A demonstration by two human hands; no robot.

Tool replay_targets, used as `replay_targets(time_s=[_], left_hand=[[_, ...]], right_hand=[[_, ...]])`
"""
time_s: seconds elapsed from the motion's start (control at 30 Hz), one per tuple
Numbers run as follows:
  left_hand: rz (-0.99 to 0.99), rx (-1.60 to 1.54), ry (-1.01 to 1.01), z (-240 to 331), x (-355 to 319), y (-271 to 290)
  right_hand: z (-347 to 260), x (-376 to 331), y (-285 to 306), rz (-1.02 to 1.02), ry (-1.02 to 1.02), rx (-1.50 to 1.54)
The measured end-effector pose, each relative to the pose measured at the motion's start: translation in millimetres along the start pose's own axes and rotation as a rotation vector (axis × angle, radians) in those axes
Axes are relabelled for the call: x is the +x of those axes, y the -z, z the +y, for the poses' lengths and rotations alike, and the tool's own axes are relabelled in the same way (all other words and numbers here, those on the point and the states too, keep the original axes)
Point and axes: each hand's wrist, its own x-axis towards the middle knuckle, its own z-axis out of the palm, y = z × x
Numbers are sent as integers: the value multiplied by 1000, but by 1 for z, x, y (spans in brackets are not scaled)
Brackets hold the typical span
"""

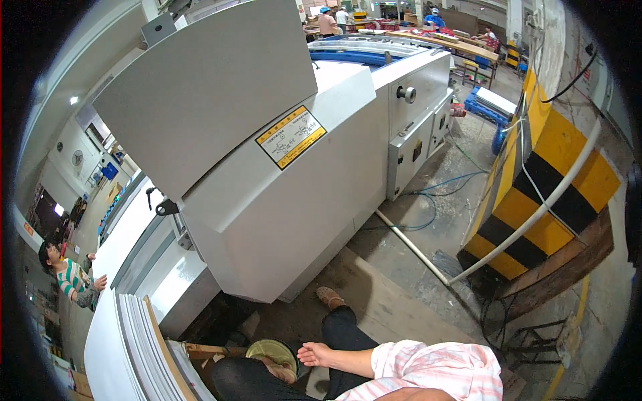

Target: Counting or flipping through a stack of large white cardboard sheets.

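My right hand (314, 353) reaches in from the lower right in a pink striped sleeve (435, 367). Its fingers are loosely apart, it holds nothing, and it rests by my knee in dark trousers (341, 327). My left hand is out of the picture. One sandalled foot (330, 297) stands on the concrete floor near the base of a large grey-white machine (281, 200). The other foot (275, 366) lies by a round yellow-green object (267, 349) just left of the hand.
A stack of white sheets (144, 341) stands on edge at lower left. A person in a green striped top (70, 277) stands at the far left. On the right are a yellow-and-black striped pillar (535, 194), a white pipe (411, 247) and blue cables (435, 190). Other people work at tables (455, 43) far behind.
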Motion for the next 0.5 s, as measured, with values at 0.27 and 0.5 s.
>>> replay_targets(time_s=[0.27,0.5], left_hand=[[-10,-54,-102,-18,26,15],[42,-61,26,-1,7,2]], right_hand=[[3,2,-6,-26,6,1],[2,4,-1,-32,28,17]])
